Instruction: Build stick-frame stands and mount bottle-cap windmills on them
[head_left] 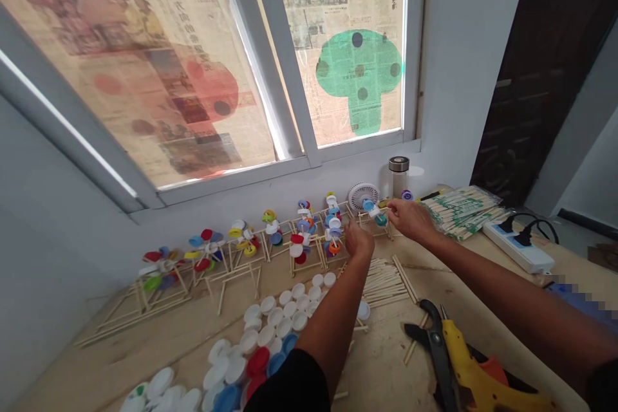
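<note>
A row of small windmill models made of wooden sticks and coloured bottle caps (299,238) stands along the wall under the window. My right hand (410,217) is closed in a pinch on the bottle-cap wheel (374,211) of the rightmost stick frame, near the small fan. My left hand (358,239) is curled shut just left of that frame, beside another cap windmill (332,232). What its fingers hold is hidden from me.
Loose white, red and blue caps (270,335) lie near me. A pile of wooden sticks (386,280), black pliers (434,341) and a yellow glue gun (477,373) are at right. Behind stand a fan (362,196), a jar (398,175), packed chopsticks (463,209) and a power strip (519,244).
</note>
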The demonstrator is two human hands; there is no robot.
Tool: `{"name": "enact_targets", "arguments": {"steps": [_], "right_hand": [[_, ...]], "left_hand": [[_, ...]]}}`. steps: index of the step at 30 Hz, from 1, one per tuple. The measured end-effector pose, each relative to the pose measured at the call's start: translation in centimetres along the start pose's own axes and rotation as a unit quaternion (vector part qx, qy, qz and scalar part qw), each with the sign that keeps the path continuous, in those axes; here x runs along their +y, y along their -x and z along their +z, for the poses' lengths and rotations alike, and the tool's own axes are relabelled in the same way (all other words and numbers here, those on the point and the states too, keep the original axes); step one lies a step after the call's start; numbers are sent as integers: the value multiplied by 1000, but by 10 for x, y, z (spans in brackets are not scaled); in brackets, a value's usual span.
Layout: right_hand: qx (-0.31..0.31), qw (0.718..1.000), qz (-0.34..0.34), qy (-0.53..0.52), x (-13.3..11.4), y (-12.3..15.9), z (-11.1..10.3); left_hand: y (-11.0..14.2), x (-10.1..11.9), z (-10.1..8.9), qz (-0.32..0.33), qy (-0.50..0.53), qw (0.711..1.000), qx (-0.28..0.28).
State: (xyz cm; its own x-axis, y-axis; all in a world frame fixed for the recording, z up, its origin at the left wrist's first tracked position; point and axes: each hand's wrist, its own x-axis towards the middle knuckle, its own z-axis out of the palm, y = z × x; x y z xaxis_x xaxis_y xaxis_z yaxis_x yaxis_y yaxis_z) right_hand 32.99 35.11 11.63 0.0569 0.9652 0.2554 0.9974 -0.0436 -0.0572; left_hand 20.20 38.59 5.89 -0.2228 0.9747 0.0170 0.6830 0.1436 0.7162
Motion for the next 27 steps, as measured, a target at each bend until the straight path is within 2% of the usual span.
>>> {"name": "enact_targets", "arguments": {"steps": [6, 14, 27], "right_hand": [[-44, 998, 42, -19, -7, 10, 18], [-57, 997, 54, -1, -21, 9, 30], [-100, 992, 77, 11, -27, 2, 32]], "left_hand": [[2, 0, -7, 13, -1, 1000, 7], [6, -4, -7, 32, 12, 999, 0], [4, -10, -5, 29, 22, 999, -19]]}}
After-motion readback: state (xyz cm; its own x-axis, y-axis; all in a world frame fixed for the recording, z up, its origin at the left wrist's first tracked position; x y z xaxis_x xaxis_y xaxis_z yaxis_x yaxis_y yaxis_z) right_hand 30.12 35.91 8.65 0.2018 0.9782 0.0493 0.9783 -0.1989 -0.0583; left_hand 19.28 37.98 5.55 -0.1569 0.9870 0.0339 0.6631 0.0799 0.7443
